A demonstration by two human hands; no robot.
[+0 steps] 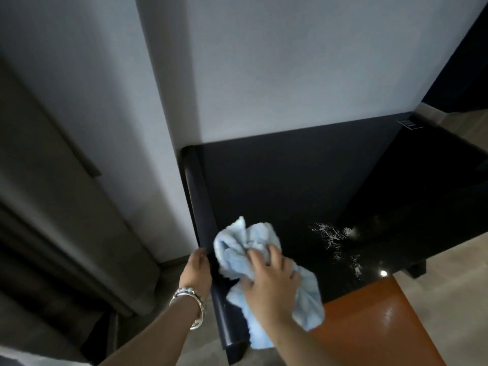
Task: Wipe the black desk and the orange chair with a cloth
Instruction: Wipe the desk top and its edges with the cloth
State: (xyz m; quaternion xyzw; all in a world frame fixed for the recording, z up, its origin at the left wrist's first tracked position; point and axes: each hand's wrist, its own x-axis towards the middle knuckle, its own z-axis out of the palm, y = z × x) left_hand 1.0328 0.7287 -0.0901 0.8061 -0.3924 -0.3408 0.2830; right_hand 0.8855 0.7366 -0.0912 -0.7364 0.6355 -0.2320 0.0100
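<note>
One pale blue cloth (264, 262), soft, light and bunched, lies on the near left corner of the black desk (290, 180). The right hand (269, 281) grasps it from above, fingers curled into its folds; it likely handles best gripped there. The left hand (196, 270) rests relaxed on the desk's edge. White specks (335, 233) lie just right; an orange chair (375, 320) sits below.

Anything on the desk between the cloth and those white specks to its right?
Nothing visible. The right hand grips the light blue cloth at the black desk's left edge, and only bare dark surface lies between it and the white specks. The left hand rests on the desk's left rim, out of that path.
</note>
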